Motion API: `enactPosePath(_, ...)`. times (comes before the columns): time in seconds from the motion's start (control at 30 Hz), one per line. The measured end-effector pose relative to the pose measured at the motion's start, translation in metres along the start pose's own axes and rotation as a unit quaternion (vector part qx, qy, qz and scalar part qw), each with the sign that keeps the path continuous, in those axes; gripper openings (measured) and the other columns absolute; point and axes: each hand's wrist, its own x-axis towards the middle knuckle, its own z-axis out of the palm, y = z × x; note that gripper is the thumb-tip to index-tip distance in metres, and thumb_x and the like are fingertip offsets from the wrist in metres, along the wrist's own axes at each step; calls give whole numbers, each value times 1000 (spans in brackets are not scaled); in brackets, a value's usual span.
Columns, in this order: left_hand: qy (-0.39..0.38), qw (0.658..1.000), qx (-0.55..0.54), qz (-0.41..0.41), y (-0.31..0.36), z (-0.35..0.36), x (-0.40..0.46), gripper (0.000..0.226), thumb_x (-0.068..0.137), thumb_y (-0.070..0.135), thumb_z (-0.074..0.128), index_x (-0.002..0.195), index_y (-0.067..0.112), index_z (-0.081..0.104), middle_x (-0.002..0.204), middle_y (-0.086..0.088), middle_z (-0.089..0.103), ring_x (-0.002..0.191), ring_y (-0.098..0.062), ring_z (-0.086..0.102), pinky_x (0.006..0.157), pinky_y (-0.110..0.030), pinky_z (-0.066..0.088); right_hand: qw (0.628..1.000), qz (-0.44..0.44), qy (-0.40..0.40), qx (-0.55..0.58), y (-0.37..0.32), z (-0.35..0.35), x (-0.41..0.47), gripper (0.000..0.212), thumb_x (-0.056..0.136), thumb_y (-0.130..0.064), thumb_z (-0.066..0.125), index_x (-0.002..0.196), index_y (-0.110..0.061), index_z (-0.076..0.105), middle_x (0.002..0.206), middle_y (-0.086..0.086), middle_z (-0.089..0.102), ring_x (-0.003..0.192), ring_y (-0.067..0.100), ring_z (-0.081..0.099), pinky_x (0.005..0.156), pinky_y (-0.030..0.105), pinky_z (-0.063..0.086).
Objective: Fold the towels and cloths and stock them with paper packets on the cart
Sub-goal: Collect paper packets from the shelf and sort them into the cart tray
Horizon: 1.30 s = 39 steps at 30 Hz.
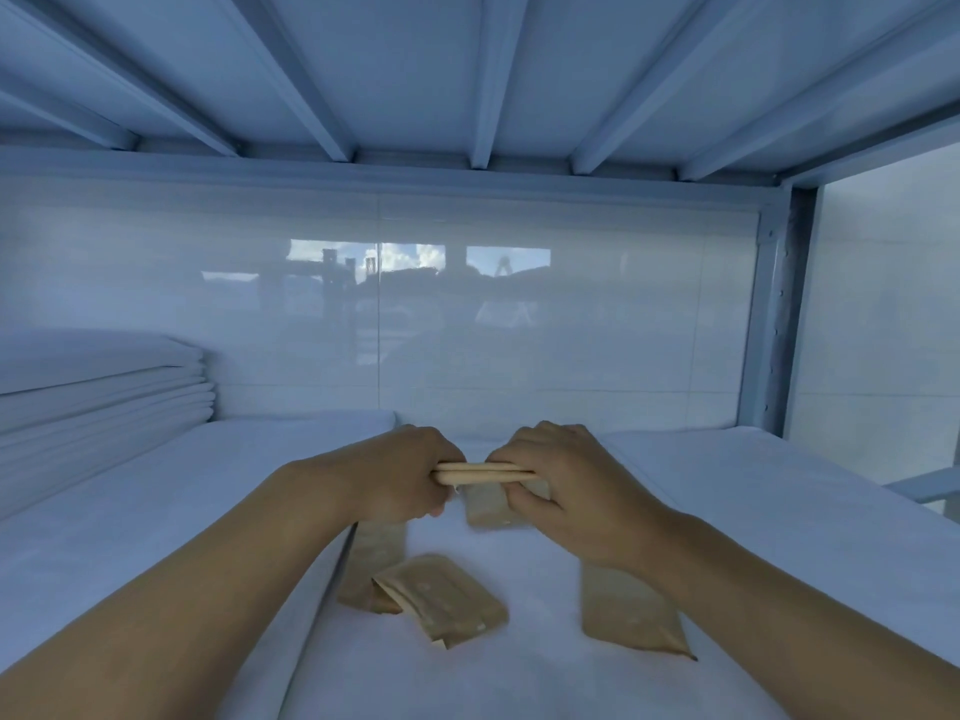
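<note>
Both hands, left hand and right hand, pinching stacked packets centre frame; uneven squeeze risks spilling onto loose packets below.

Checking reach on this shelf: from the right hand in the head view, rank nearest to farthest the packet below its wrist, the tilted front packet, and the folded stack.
From the right hand:
1. Packet below its wrist, right front.
2. Tilted packet, front centre.
3. Folded stack, far left.
</note>
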Motion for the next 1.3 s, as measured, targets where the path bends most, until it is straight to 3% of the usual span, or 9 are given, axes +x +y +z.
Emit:
enactPosePath(0.13, 23, 998, -30, -41, -2, -2, 0, 16, 96, 18, 56, 94, 19, 72, 73, 3, 71, 56, -4, 61, 63, -24, 52, 996, 82, 16, 39, 31, -2, 1, 35, 88, -14, 70, 121, -25, 70, 106, -13, 65, 101, 9, 57, 95, 33, 45)
enactPosePath(0.23, 38, 997, -25, -63, -6, -4, 0, 21, 100, 27, 57, 91, 13, 69, 69, -1, 66, 52, -12, 57, 60, -27, 52, 986, 156, 9, 54, 55, 2, -2, 37, 92, -17, 69, 128, -27, 66, 114, -16, 62, 108, 7, 57, 99, 35, 48)
enactPosePath(0.37, 30, 996, -7, -83, -7, -4, -2, 24, 99, 29, 58, 84, 11, 63, 68, -3, 61, 53, -17, 56, 60, -31, 50, 969, 214, -102, 65, 70, 16, -7, 53, 95, -30, 71, 145, -22, 55, 143, -9, 55, 134, 11, 50, 109, 27, 41)
enactPosePath(0.63, 15, 994, -58, -89, -1, 0, -5, 20, 96, 13, 48, 88, 24, 63, 83, -7, 63, 59, -15, 67, 52, -27, 55, 969, 156, -191, 24, 63, 40, -4, 49, 109, -26, 42, 158, -30, 39, 165, -15, 31, 152, 0, 23, 124, 31, 23)
enactPosePath(0.73, -5, 994, -52, -96, -1, -1, -4, 22, 92, 8, 47, 84, 22, 61, 81, -4, 70, 61, -14, 68, 54, -26, 52, 962, 164, -213, 47, 62, 44, -3, 46, 110, -28, 36, 156, -30, 43, 159, -11, 44, 144, 10, 42, 120, 31, 31)
enactPosePath(0.9, -51, 993, -53, -93, -6, -2, -4, 25, 87, 3, 44, 88, 21, 62, 81, 0, 78, 63, -12, 72, 56, -27, 49, 962, 184, -180, 90, 60, 43, -3, 27, 103, -37, 51, 126, -34, 65, 110, -7, 71, 107, 11, 65, 102, 38, 50)
enactPosePath(1.03, -43, 993, -44, -100, -9, -2, -3, 22, 89, 6, 45, 88, 20, 63, 75, 1, 76, 53, -9, 66, 55, -26, 50, 968, 184, -143, 90, 57, 42, -2, 12, 98, -41, 61, 95, -32, 68, 91, -8, 70, 93, 14, 67, 90, 40, 53)
enactPosePath(1.13, -23, 993, -35, -107, -9, -4, -1, 18, 95, 13, 50, 81, 17, 61, 65, 3, 69, 48, -10, 60, 52, -23, 51, 971, 200, -112, 68, 55, 41, 0, 17, 94, -42, 68, 100, -28, 75, 99, -11, 73, 89, 5, 66, 87, 33, 53)
enactPosePath(1.3, 6, 995, 14, -103, -3, -3, 1, 26, 99, 31, 57, 78, 16, 54, 70, 1, 54, 60, -16, 51, 58, -26, 41, 969, 228, -82, 57, 54, 44, 2, 12, 86, -28, 79, 83, -19, 72, 83, -14, 63, 65, -4, 54, 65, 24, 46)
